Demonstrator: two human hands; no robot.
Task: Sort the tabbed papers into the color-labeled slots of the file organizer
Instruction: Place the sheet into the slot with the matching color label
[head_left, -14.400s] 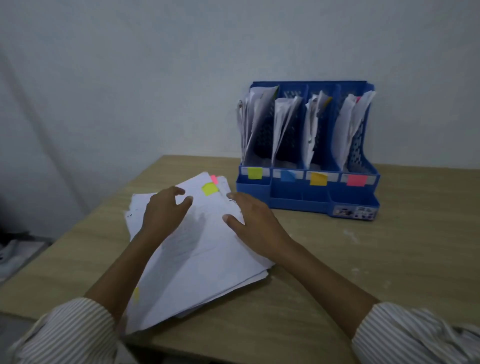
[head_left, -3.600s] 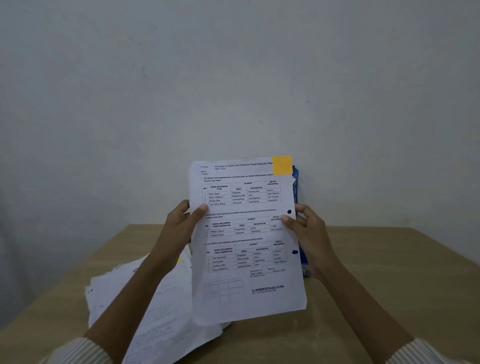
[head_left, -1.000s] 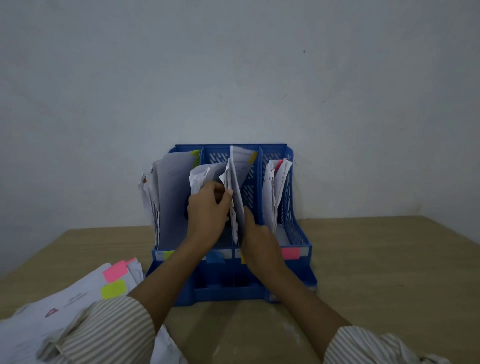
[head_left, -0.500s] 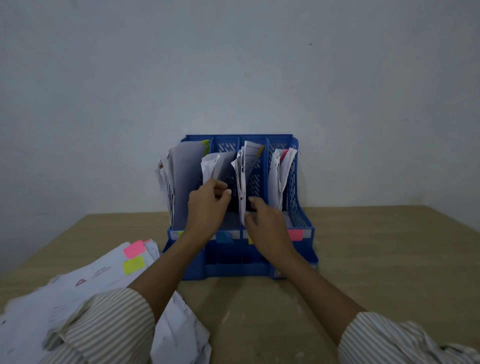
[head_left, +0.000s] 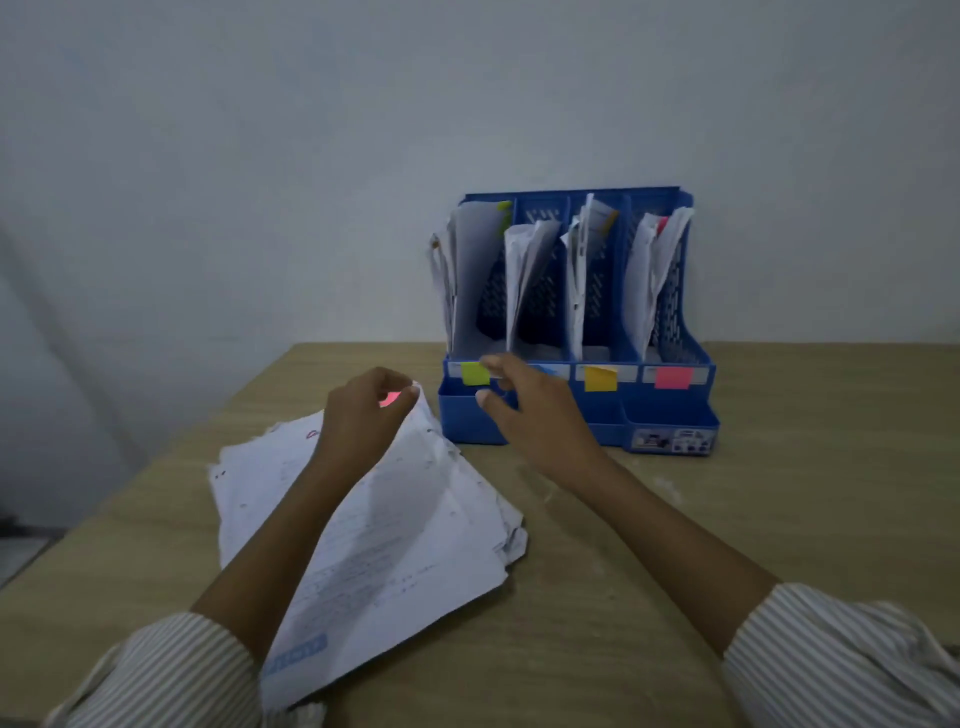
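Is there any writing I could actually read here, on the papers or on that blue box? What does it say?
None of it can be read.
Top sheet of the paper stack: rows of printed lines, too blurred.
Red mark near the stack's far edge: handwritten, unclear.
Blue patch at the sheet's near corner: white lettering, blurred.
Sticker on the file organizer's front tray: tiny pictures or print, too small.
Colour labels: blank.

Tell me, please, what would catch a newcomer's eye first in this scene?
Likely the blue file organizer against the wall, its four slots stuffed with papers and labelled green, blue, orange and pink. Next, the messy paper stack on the wooden table, where the left hand pinches the corner of a pink-tabbed sheet while the right hand hovers open beside it.
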